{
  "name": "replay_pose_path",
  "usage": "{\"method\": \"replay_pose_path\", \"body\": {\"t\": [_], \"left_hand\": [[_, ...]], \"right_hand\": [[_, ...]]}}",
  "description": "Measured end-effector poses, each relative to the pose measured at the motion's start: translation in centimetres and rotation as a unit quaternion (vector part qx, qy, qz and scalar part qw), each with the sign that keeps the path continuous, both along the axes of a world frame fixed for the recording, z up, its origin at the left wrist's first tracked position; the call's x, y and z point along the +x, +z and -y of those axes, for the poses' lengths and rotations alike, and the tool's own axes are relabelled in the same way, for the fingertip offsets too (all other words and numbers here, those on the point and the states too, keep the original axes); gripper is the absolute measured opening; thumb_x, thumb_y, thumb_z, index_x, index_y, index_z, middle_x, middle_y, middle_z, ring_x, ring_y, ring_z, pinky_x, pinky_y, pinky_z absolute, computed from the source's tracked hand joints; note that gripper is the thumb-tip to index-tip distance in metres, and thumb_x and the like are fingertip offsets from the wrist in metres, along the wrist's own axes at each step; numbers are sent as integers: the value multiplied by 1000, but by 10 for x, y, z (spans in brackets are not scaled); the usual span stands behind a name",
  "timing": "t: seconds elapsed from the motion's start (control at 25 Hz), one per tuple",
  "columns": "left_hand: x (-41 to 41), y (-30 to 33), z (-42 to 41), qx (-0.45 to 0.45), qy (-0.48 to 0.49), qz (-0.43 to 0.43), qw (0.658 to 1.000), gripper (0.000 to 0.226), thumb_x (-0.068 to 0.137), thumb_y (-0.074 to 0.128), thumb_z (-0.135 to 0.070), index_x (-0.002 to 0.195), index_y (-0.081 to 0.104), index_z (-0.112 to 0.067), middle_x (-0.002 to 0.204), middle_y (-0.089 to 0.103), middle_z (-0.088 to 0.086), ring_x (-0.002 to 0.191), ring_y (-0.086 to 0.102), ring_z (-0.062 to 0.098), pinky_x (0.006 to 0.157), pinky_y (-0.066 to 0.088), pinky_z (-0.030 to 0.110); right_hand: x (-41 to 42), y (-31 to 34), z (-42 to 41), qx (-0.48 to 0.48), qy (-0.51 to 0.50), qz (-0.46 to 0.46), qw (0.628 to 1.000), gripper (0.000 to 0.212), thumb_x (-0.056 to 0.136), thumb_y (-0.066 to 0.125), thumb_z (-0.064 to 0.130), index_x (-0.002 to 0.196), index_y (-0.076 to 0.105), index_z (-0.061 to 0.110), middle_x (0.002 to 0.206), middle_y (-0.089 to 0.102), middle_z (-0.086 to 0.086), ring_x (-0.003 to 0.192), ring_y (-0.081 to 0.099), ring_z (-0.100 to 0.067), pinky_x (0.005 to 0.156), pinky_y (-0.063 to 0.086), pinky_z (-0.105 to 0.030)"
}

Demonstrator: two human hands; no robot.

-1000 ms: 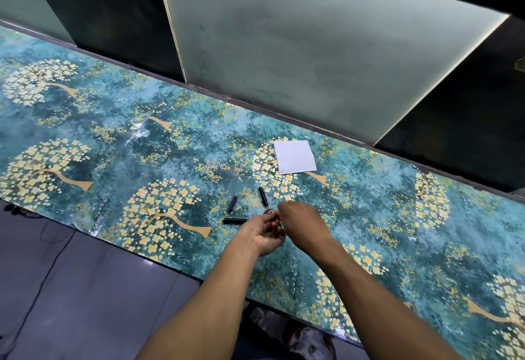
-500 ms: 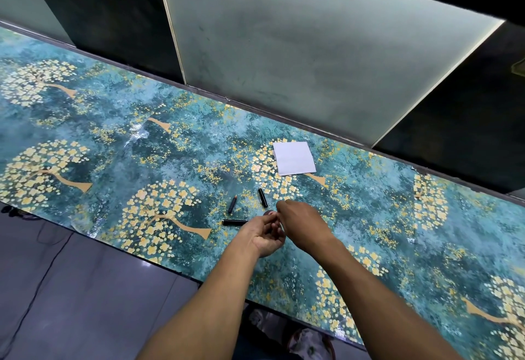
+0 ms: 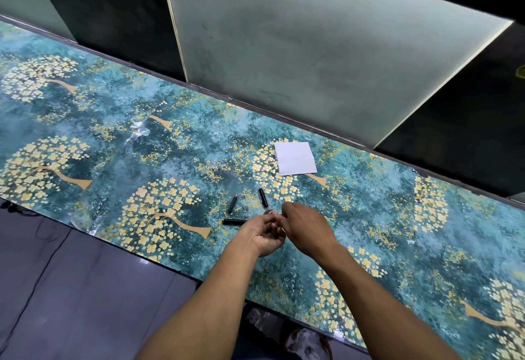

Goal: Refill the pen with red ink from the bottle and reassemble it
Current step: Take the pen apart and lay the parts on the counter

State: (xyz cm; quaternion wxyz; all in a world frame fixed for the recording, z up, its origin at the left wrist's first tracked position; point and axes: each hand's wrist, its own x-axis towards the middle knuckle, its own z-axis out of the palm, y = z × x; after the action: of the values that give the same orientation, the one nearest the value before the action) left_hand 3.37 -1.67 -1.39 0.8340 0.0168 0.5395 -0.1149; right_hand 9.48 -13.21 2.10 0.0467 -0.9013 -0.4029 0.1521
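Nothing much has moved: both hands stay close over the table. Left hand curls around something small, maybe the ink bottle, mostly hidden. Right hand pinches at its top. Pen pieces lie just beside.

Your single head camera is looking steeply down and forward, from above the table edge.

Hands: left hand and right hand meet over the table.
Pen parts: three black pieces lie beside them.
Paper: white sheet farther back.
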Motion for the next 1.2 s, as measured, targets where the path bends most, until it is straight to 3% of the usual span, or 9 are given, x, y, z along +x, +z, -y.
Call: {"method": "replay_pose_path", "body": {"t": [0.08, 0.2, 0.4, 0.56, 0.76, 0.96, 1.08, 1.2], "left_hand": [[0, 1, 0, 5, -13, 3, 1000, 13, 92, 63, -7, 80, 61, -2, 58, 54, 7, 56, 45, 11, 57, 40, 22], [0, 2, 1, 6, -17, 2, 1000, 19, 93, 64, -8, 76, 60, 0, 64, 51, 6, 55, 43, 12, 57, 39, 22], [-1, -4, -1, 0, -9, -6, 1000, 23, 94, 64, -9, 74, 56, -1, 43, 45, 8, 54, 39, 12, 62, 42, 22], [1, -8, 0, -5, -5, -6, 1000, 20, 93, 64, -10, 76, 59, -1, 43, 45, 8, 57, 41, 13, 73, 47, 24], [3, -8, -1, 7, -5, 8, 1000, 17, 92, 64, -7, 76, 57, -8, 49, 48, 4, 52, 43, 11, 57, 41, 22], [4, -6, 0, 23, -32, 18, 999, 19, 94, 60, -8, 75, 56, -6, 44, 49, 6, 44, 41, 12, 54, 37, 21], [5, -4, -1, 29, -37, 17, 999, 21, 95, 59, -8, 74, 56, -6, 41, 44, 5, 34, 38, 13, 46, 38, 21], [3, -5, -1, 17, -27, 10, 999, 21, 94, 61, -9, 74, 58, -4, 42, 40, 4, 34, 38, 14, 48, 41, 22]], "right_hand": [[3, 0, 3, 2, 35, -12, 999, 19, 104, 42, 36, 103, 49, 18, 100, 60, -8, 86, 62, -37, 64, 45, -42], [2, 2, 1, 7, 55, 7, 998, 13, 102, 44, 28, 100, 51, 17, 95, 60, -8, 82, 62, -36, 59, 37, -38], [-5, 10, -10, -26, 28, 32, 999, 22, 99, 44, 29, 93, 58, 14, 91, 68, -10, 79, 65, -36, 58, 34, -36], [-8, 11, -18, -62, -8, 24, 998, 24, 98, 45, 27, 92, 62, 12, 91, 70, -14, 80, 66, -38, 57, 37, -36], [-2, 11, -10, -21, 10, 10, 1000, 21, 102, 45, 32, 105, 54, 13, 102, 64, -11, 88, 64, -38, 62, 35, -37], [-1, 23, -12, -43, 80, 26, 996, 17, 96, 54, 17, 113, 52, 12, 108, 62, -9, 96, 63, -34, 68, 30, -37], [-4, 23, -17, -55, 64, 38, 996, 15, 96, 52, 21, 109, 55, 13, 107, 66, -9, 97, 65, -33, 71, 36, -38], [-9, 19, -21, -73, 7, 28, 997, 19, 98, 47, 22, 106, 60, 10, 105, 70, -11, 96, 67, -35, 67, 38, -36]]}}
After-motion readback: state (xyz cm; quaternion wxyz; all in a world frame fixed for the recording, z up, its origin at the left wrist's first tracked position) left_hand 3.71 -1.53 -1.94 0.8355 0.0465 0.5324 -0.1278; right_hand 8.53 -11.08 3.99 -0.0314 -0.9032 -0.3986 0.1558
